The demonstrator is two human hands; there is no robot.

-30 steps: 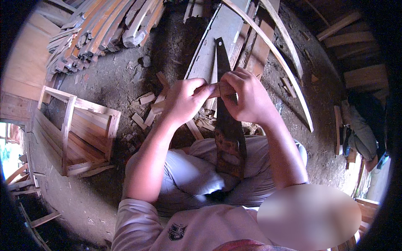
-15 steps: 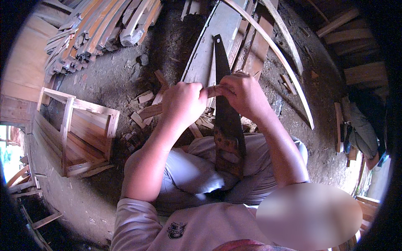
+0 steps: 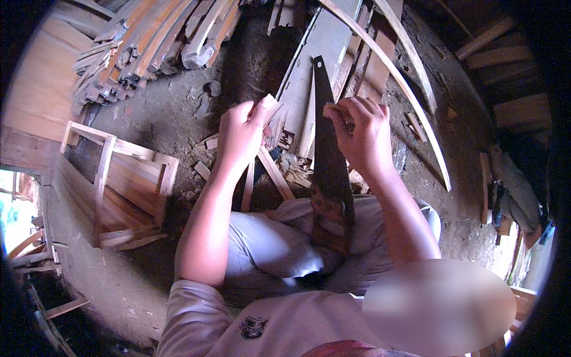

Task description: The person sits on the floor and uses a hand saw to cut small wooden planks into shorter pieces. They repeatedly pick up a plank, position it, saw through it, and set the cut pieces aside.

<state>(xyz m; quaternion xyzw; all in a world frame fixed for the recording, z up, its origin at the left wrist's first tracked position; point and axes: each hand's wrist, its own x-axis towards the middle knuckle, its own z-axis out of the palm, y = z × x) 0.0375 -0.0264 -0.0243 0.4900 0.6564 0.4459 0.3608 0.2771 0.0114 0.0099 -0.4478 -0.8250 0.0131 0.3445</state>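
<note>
My left hand (image 3: 239,131) is closed around a short piece of wood (image 3: 272,109), whose pale end shows beyond the thumb. My right hand (image 3: 366,131) pinches a small wood piece (image 3: 328,109), mostly hidden by the fingers. Both hands are raised over my lap with a gap between them. A handsaw (image 3: 324,143) rests with its wooden handle (image 3: 330,223) between my thighs. Its dark blade points away from me, between my two hands, its tip over a long grey board (image 3: 306,65).
Long wood strips (image 3: 154,44) are stacked at the far left. A wooden frame (image 3: 107,172) stands left of me. Wood offcuts (image 3: 275,172) litter the dirt floor ahead of my knees. A curved pale strip (image 3: 410,98) lies to the right.
The short wood strip that spanned both hands is now in two pieces, one in each hand. My hands have moved apart, the left going leftward and the right slightly rightward.
</note>
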